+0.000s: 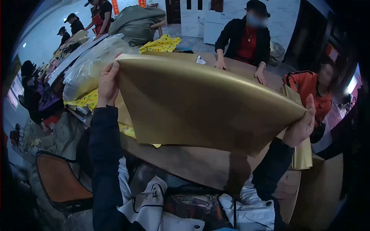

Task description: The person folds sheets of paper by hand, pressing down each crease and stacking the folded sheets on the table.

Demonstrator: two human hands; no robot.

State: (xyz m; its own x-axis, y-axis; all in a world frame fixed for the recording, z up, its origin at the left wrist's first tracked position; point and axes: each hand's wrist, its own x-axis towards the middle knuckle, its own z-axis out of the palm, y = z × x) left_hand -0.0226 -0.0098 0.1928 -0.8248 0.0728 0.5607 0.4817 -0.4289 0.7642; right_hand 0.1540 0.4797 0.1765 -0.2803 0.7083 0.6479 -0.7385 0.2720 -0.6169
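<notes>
A large gold-brown sheet hangs in the air above the table, its upper edge folded or curved over and shiny. My left hand pinches its upper left corner between thumb and fingers. At the upper right corner, my right hand grips the sheet, lower than the left. The sheet hides much of the table behind it. Beside my right hand lies a stack of similar gold sheets on the table's right side.
Across the table a masked person rests both hands on it. Another person in orange is at the right. Clear plastic bags and yellow patterned material lie at the left and back. An orange-brown chair stands at lower left.
</notes>
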